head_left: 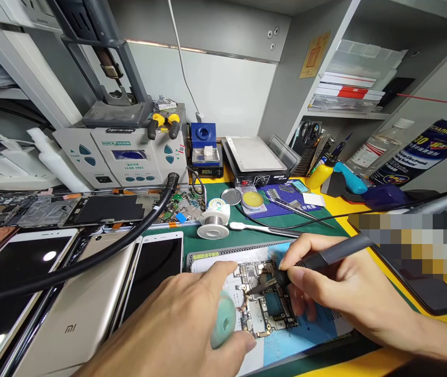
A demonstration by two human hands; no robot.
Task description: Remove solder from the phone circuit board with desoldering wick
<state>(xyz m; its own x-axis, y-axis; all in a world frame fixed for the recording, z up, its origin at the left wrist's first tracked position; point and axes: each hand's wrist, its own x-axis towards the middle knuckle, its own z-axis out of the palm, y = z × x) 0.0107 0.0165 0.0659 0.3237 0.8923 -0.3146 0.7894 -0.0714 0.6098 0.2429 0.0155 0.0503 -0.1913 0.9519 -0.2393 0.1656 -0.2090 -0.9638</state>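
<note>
A phone circuit board (255,314) lies on the white and blue mat (276,350) in front of me. My right hand (325,283) is closed in a pen grip around a soldering iron (313,259). The iron's dark tip reaches left across the board to its left part. In my left hand (184,319), between thumb and index finger, sits a round teal spool of desoldering braid (224,319). A short copper-coloured strand (243,303) runs from the spool to the board beside the iron's tip. The index fingertip is at the board's upper left corner; the palm side is hidden.
Several phones (77,293) lie at left, crossed by a thick black hose (121,246). Behind the board stand a solder reel (213,225), a brush (262,229), tweezers (297,209) and a flux tin (252,199). A hot air station (129,157) and heating plate (257,154) stand at the back.
</note>
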